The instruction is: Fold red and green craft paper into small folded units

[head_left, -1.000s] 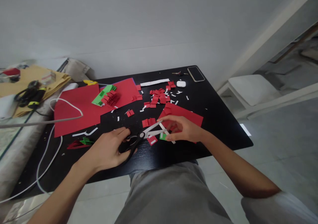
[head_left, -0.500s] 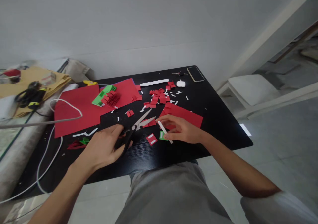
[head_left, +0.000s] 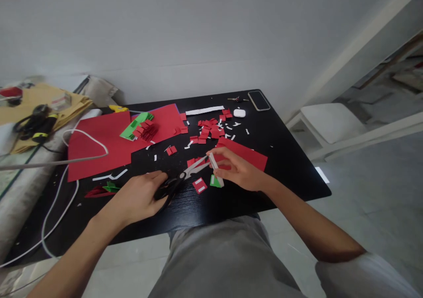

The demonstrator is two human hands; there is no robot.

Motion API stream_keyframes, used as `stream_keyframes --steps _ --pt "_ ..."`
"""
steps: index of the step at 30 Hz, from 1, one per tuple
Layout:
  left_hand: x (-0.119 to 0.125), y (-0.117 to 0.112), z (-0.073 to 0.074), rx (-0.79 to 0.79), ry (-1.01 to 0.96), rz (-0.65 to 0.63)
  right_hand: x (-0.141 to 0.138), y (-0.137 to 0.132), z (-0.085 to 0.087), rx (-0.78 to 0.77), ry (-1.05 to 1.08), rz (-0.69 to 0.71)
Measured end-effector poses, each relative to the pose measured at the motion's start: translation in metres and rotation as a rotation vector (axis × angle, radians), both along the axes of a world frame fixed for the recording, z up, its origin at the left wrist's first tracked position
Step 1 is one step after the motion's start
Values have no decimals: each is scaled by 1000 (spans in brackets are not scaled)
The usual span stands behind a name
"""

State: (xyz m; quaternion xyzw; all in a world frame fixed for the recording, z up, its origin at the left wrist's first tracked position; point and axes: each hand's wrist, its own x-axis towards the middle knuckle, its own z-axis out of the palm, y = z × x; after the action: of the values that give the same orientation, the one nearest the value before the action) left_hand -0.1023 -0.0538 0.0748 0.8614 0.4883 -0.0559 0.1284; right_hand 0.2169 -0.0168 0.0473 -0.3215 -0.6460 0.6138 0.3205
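Observation:
My left hand [head_left: 142, 195] is closed round the black handles of a pair of scissors [head_left: 184, 175], whose blades point right and stand slightly apart. Between the fingers of my right hand [head_left: 243, 171] is a narrow white strip [head_left: 216, 170], which looks like paper or tape. The blade tips reach the upper end of this strip; whether they touch it I cannot tell. Below the blades lies a small red square [head_left: 199, 185] bearing two white strips. A green piece [head_left: 214, 181] with a white strip on it lies partly hidden behind the held strip.
Folded red pieces [head_left: 209, 129] and white scraps lie mid-table. Red sheets [head_left: 99, 143] carry a green folded stack [head_left: 136, 125] on the left. A phone [head_left: 258, 100], a white case [head_left: 239, 113] and keys [head_left: 237, 99] are at the back right. White cable [head_left: 46, 221] crosses the left side.
The scissors have moved right, their blades closing somewhat, and their tips have come up to the white strip. My right hand has turned the strip more upright.

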Motion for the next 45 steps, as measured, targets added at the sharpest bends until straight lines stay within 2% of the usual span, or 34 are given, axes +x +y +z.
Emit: stream_keyframes --steps 12,18,25,29,32,34,38,41,43,45 --pt "6 7 8 -16 101 -43 -3 2 6 -8 -88 63" --pt "1 8 7 -27 66 -63 3 4 2 -33 -106 123" --pt "3 10 5 -48 69 -3 11 5 -2 -91 -112 155" --pt "1 11 3 -17 80 34 15 4 -2 -87 -90 116" --pt "-3 11 0 0 77 41 23 8 -4 -49 -162 45" --pt "-5 10 -1 8 71 49 32 12 -9 18 -253 -42" --pt "-5 8 -1 18 61 57 51 22 -28 250 -535 -229" --pt "-2 6 -1 20 84 36 56 24 -41 316 -693 -243" --pt "0 6 -1 13 112 15 51 22 -40 355 -694 -249" --pt "3 6 -1 2 136 -5 41 17 -32 405 -613 -297"
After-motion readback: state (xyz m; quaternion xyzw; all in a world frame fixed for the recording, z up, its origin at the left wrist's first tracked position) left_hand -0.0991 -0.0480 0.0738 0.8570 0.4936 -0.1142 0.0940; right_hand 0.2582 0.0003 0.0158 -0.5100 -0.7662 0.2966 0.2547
